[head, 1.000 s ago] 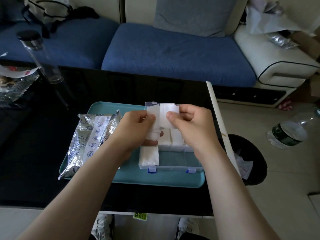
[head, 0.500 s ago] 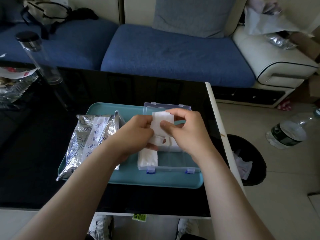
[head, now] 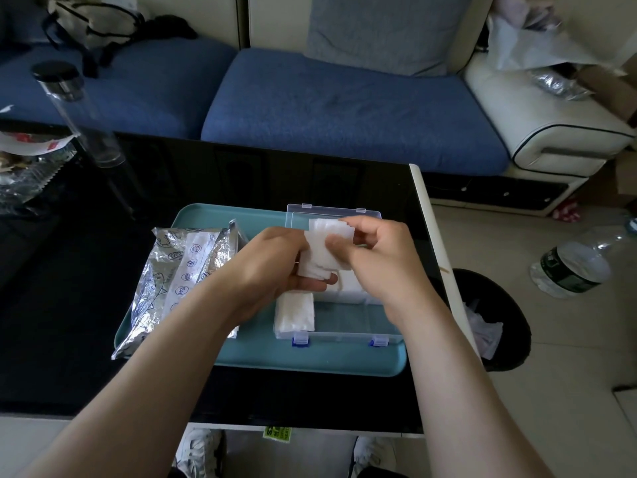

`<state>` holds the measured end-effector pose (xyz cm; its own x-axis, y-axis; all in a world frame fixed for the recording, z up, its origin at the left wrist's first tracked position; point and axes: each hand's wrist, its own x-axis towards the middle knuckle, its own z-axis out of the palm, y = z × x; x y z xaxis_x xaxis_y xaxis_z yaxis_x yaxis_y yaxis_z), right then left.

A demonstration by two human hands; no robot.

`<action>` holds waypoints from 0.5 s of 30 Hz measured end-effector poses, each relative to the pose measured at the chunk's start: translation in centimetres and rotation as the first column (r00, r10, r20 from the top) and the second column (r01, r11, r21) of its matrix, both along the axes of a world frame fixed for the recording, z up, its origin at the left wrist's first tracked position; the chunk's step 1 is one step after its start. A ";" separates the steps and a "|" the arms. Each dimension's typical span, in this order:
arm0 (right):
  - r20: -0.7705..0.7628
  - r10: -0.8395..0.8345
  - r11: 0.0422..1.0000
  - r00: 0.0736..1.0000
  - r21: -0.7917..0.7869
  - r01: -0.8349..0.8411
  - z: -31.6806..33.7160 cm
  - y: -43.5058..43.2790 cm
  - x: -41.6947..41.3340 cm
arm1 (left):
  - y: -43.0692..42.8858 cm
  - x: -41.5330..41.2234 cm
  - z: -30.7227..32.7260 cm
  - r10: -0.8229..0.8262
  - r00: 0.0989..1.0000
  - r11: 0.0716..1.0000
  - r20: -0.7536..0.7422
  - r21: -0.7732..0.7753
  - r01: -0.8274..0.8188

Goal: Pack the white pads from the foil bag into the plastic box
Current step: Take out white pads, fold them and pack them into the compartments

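Observation:
The clear plastic box (head: 344, 334) with blue latches lies open on a teal tray (head: 310, 360). Above the box, my left hand (head: 275, 267) holds a stack of white pads (head: 319, 257) from below. My right hand (head: 375, 257) pinches the top pad of that stack between thumb and fingers. One pile of pads (head: 296, 312) fills the box's front left compartment, and more pads (head: 351, 282) lie in a compartment behind, partly hidden by my hands. The silver foil bag (head: 179, 274) lies on the tray's left side.
The tray sits on a black glass table (head: 86, 270). A tall clear bottle with a black cap (head: 79, 115) stands at the back left. A black waste bin (head: 496, 322) and a plastic water bottle (head: 572, 267) are on the floor to the right. A blue sofa (head: 344, 108) runs behind.
Both hands have come down and closer to the box with the pad stack. The right hand has shifted its pinch on the top pad.

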<state>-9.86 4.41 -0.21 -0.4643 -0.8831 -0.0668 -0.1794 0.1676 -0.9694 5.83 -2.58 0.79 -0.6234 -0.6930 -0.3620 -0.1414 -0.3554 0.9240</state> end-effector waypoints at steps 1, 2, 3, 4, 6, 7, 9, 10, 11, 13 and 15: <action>-0.033 -0.003 1.000 0.999 -0.004 0.003 -0.1 0.0 0.1 | 0.1 0.0 0.1 -0.004 1.000 1.000 -0.001 -0.001 0.004; -0.068 -0.001 1.000 0.998 -0.006 0.001 -0.2 -0.1 0.2 | 0.1 -0.1 0.1 -0.004 1.000 1.000 -0.004 0.006 0.004; -0.100 0.008 1.000 0.995 -0.011 -0.009 -0.2 -0.1 0.3 | 0.2 -0.1 0.2 -0.002 1.000 1.000 -0.006 0.017 0.002; -0.137 0.022 1.000 0.990 -0.016 -0.025 -0.2 -0.1 0.4 | 0.1 -0.1 0.1 0.000 1.000 1.000 -0.006 0.031 0.000; -0.237 0.065 0.997 0.969 -0.033 -0.074 0.0 -0.1 0.7 | 0.0 0.0 0.0 0.003 1.000 0.999 0.000 0.042 -0.003; -0.289 0.078 0.994 0.954 -0.045 -0.095 0.0 -0.1 0.8 | -0.1 0.0 -0.2 0.002 1.000 1.000 0.006 0.029 -0.002; -0.378 0.066 0.991 0.923 -0.082 -0.105 0.1 -0.2 1.0 | -0.3 0.0 -0.4 -0.008 0.999 0.999 0.037 -0.031 0.009; -0.411 0.043 0.990 0.910 -0.106 -0.094 0.1 -0.2 1.0 | -0.3 0.0 -0.6 -0.012 0.998 0.998 0.056 -0.061 0.016; -0.436 0.012 0.988 0.900 -0.133 -0.078 0.1 -0.3 1.0 | -0.3 0.0 -0.6 -0.019 0.997 0.996 0.068 -0.085 0.024; -0.441 -0.043 0.984 0.896 -0.175 -0.038 0.0 -0.3 0.7 | -0.3 -0.1 -0.6 -0.040 0.997 0.993 0.070 -0.110 0.048; -0.371 -0.077 0.985 0.925 -0.174 0.012 0.0 -0.2 0.4 | -0.2 -0.1 -0.5 -0.042 0.998 0.993 0.053 -0.110 0.047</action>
